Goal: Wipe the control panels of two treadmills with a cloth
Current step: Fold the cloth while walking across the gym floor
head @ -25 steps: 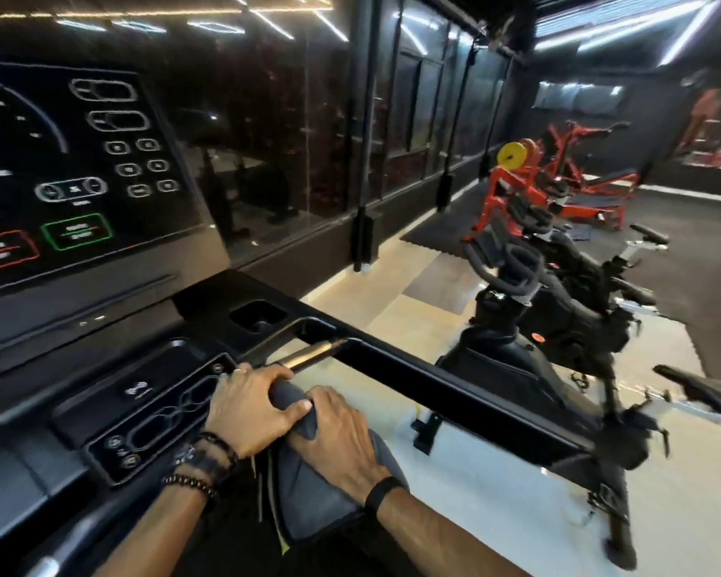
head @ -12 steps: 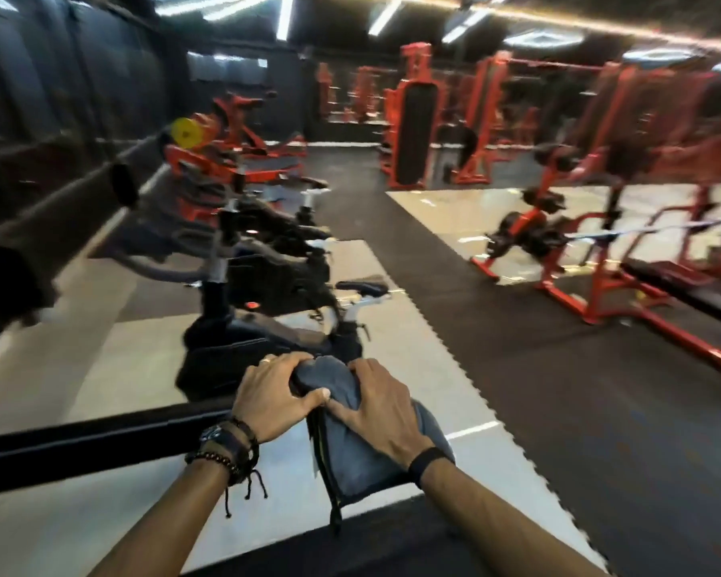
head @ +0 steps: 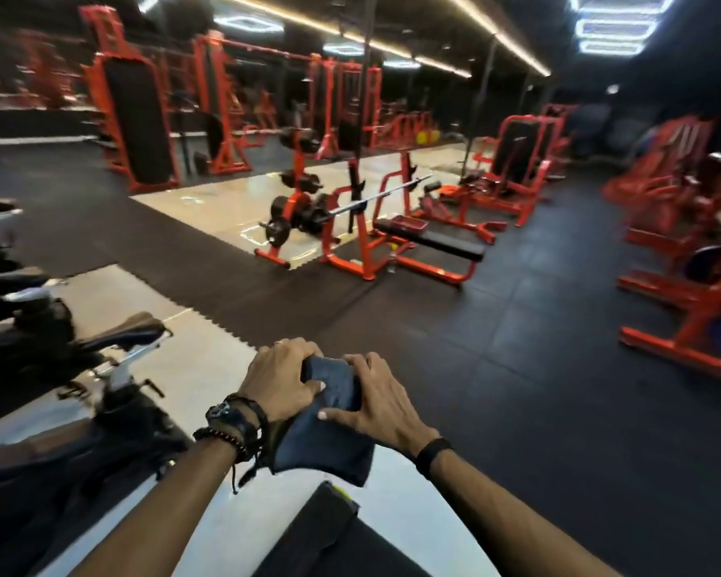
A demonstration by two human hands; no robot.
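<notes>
A dark grey cloth (head: 323,443) is bunched between both my hands in front of my chest. My left hand (head: 282,383) grips its top left corner, wrist wearing a watch and bead bracelets. My right hand (head: 377,403) presses on the cloth's right side, a black band on the wrist. The cloth's lower part hangs loose below my hands. No treadmill control panel is in view; I face the open gym floor.
Black exercise bikes (head: 51,351) stand close at the left. An orange bench press rack (head: 363,226) with a barbell stands ahead on black rubber flooring. More orange machines (head: 691,260) line the right. A dark edge (head: 321,530) with a yellow-green tag lies below my arms.
The view has swung right, away from the treadmill console and handrail, across the bikes to the open gym floor. Both hands keep holding the cloth, now off the rail.
</notes>
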